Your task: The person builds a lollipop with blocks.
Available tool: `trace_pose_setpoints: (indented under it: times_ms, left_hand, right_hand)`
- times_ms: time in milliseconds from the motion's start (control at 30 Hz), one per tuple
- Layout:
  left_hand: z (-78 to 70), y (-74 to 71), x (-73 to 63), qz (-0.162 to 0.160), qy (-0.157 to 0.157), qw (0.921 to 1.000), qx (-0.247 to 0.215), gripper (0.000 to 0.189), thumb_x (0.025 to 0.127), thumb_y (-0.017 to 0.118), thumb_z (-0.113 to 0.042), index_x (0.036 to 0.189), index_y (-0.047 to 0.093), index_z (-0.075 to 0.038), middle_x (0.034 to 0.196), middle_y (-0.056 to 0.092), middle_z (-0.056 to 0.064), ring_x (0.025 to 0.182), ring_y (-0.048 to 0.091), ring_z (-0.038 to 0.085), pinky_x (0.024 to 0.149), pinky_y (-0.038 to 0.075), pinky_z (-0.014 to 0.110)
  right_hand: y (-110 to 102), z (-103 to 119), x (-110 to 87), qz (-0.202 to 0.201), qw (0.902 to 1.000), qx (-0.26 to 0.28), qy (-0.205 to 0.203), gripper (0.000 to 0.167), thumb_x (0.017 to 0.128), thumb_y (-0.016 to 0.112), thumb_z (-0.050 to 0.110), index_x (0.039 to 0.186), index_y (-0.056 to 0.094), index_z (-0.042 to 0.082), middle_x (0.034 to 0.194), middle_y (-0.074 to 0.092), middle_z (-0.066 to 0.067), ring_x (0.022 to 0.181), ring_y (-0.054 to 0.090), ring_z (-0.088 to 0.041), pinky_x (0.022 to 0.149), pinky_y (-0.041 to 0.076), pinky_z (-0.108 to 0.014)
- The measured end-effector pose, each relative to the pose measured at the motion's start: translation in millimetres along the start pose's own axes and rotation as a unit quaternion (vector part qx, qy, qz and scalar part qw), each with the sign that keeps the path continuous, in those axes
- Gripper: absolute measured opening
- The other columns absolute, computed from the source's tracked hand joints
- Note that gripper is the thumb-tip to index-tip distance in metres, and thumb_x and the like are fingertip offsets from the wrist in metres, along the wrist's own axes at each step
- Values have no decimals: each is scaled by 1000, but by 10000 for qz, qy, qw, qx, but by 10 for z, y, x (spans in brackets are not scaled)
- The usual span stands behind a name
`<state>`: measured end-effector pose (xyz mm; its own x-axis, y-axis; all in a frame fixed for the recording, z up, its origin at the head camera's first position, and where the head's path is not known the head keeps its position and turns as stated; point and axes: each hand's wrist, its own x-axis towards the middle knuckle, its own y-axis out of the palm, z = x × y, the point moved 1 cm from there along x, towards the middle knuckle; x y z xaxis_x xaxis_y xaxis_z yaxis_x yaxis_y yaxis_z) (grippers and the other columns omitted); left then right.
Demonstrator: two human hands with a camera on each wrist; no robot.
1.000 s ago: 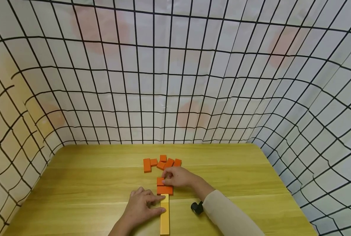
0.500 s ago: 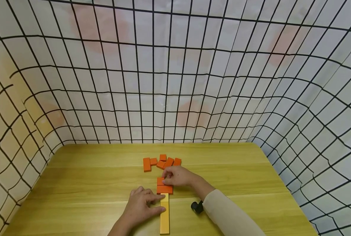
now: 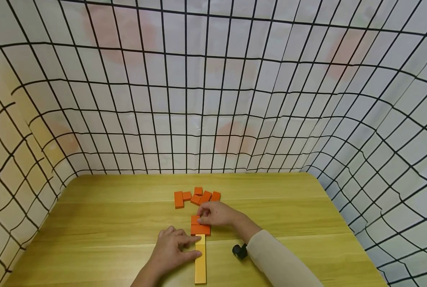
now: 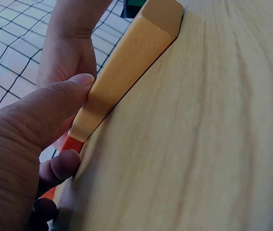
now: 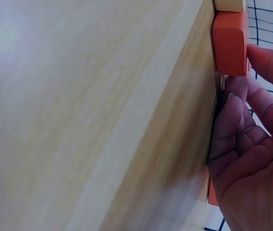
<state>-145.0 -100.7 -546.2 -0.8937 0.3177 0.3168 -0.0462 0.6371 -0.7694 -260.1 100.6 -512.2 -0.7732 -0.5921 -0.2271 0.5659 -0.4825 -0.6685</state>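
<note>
In the head view a long yellow block (image 3: 200, 267) and a short yellow block (image 3: 200, 239) lie end to end in a line. Across the far end of that line sits a long orange block (image 3: 200, 230), and a short orange block (image 3: 195, 220) lies against its far side. My left hand (image 3: 172, 249) comes in from the left, its thumb and index finger extended onto the yellow blocks. Thumb and fingers of my right hand (image 3: 218, 215) pinch the short orange block at its right end, covering part of it. The right wrist view shows that hand's other fingers curled low by the tabletop.
Several loose orange blocks (image 3: 206, 197) lie beyond my right hand, one of them a long upright piece (image 3: 179, 200) at the left. A small black object (image 3: 240, 252) sits beside the right sleeve (image 3: 281, 259). Black wire mesh (image 3: 199, 99) surrounds the wooden table (image 3: 102, 223).
The gap between the short orange block and the long orange block looks slightly narrower. Both hands stay almost where they were, and the view shifts a little.
</note>
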Motion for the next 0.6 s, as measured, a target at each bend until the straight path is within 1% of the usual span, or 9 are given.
trace_pose_setpoints:
  times_ms: [333, 600]
  left_hand:
    - [18, 13, 2, 10, -8, 10000, -36, 37, 77, 81, -60, 110, 78, -44, 71, 51, -26, 73, 32, -4, 73, 26, 26]
    - [26, 14, -3, 23, -46, 9999, -95, 37, 77, 81, -61, 110, 78, -44, 71, 50, -26, 73, 32, -3, 73, 27, 27]
  right_hand:
    - [-10, 11, -2, 29, 10000, -45, 32, 10, 96, 71, 32, 102, 69, 24, 82, 63, 9, 73, 55, -8, 70, 46, -26]
    - [-11, 17, -11, 16, 9999, -102, -28, 10, 96, 71, 31, 102, 69, 23, 83, 63, 9, 75, 56, -7, 72, 47, -26]
